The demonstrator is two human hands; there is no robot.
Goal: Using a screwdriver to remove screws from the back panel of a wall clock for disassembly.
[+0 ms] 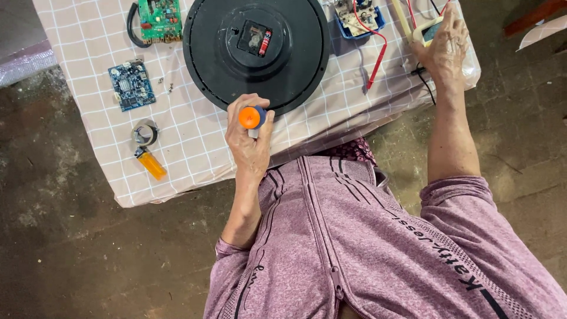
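Left hand (248, 139) clenched around a screwdriver (252, 118) by its orange-capped handle, a light, stiff tool best gripped there, just below the round black clock back (207, 41); right hand (442, 44) rests, fingers spread, on a yellow multimeter (426, 31).
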